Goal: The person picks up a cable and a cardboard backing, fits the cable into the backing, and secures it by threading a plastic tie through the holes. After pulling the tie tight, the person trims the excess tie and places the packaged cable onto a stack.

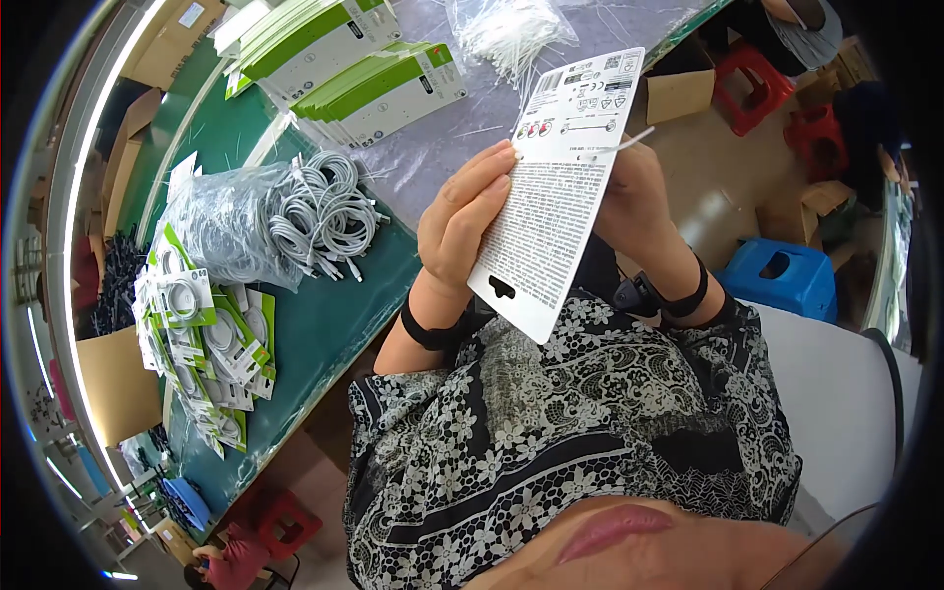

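Note:
My left hand [462,221] is closed on the left edge of a white packaging card [551,206], its fingers bent over the printed face. The card is tilted, with its hang hole toward me. My right hand [634,202] is at the card's right edge, curled partly behind it; the card hides its fingertips and whatever they hold. A thin white strip, like a cable tie [634,139], lies across the card and sticks out past its right edge, beside my right hand.
On the table left of my hands are coiled white cables [324,211], a clear plastic bag [221,226] and a pile of carded cables [206,334]. Stacked green-and-white cards [383,93] and a bag of white ties [506,34] lie farther off. A blue stool [782,280] stands right.

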